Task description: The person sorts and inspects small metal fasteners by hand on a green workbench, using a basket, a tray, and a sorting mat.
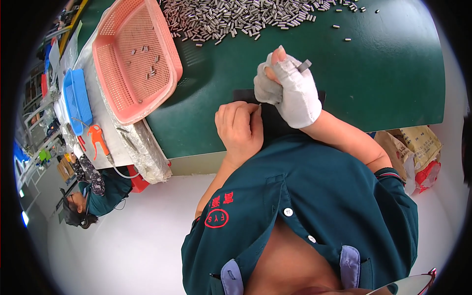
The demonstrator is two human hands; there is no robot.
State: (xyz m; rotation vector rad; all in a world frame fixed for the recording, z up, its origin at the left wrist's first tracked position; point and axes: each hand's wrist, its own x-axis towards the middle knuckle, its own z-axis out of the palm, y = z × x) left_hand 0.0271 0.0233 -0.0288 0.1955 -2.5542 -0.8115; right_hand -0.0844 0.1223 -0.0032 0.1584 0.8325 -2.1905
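My right hand (290, 91) wears a white glove that leaves the thumb tip bare. It is closed in a fist above a black pad (242, 95), and a short flat grey piece (305, 65) sticks out of its far right side. Most of that piece is hidden in the hand. Bare and curled, my left hand (239, 129) rests at the pad's left edge, close to the table's front. Its thumb and fingertips press together; whatever they hold is too small or hidden. Beyond both hands lies a wide heap of small metal pins (246, 17).
A pink mesh basket (178, 64) with several pins stands left on the green table (383, 73). Farther left are a blue basket (78, 101), an orange air gun (98, 140) with its hose, and another person (105, 189). Bags (418, 147) stand beyond the table's right front edge.
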